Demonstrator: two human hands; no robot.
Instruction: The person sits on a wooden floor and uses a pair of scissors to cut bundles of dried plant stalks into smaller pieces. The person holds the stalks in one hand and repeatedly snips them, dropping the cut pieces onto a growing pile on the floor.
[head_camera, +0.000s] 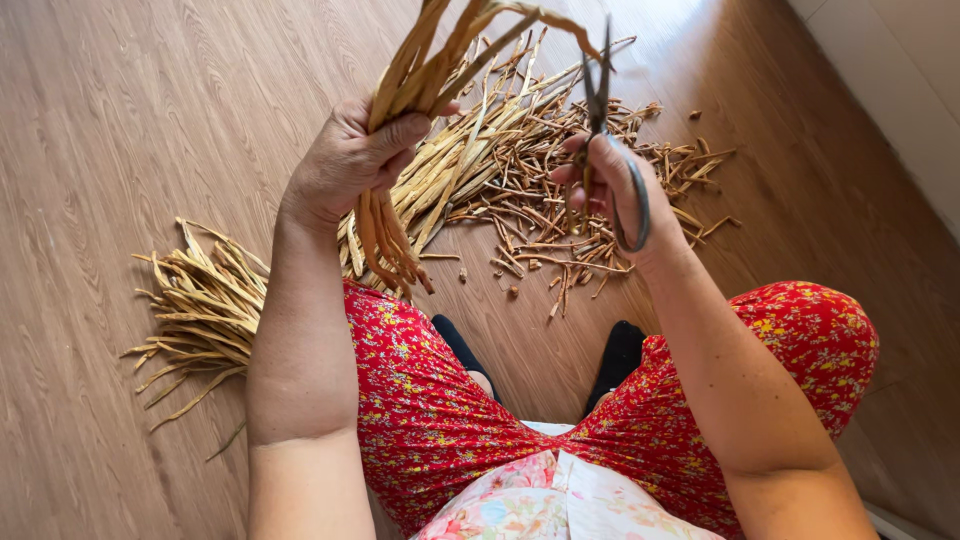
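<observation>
Your left hand (350, 160) is closed around a bundle of dried tan strips (420, 75), gripped near its middle. The upper ends fan out and bend over toward the right, and the lower ends hang down below your fist, just above your knee. Your right hand (615, 190) holds a pair of dark metal scissors (600, 100), fingers through the loop handle, blades pointing up and away from you. The blades sit just beside the bent tips of the bundle; whether they touch cannot be told. On the wooden floor (120, 110), beyond your hands, lies a spread pile of long strips (480, 150). To its right and nearer you are scattered short brown trimmings (560, 245). A separate heap of strips (205, 300) lies on the floor to the left, beside your left forearm. Your red flowered skirt (430, 400) covers both knees.
</observation>
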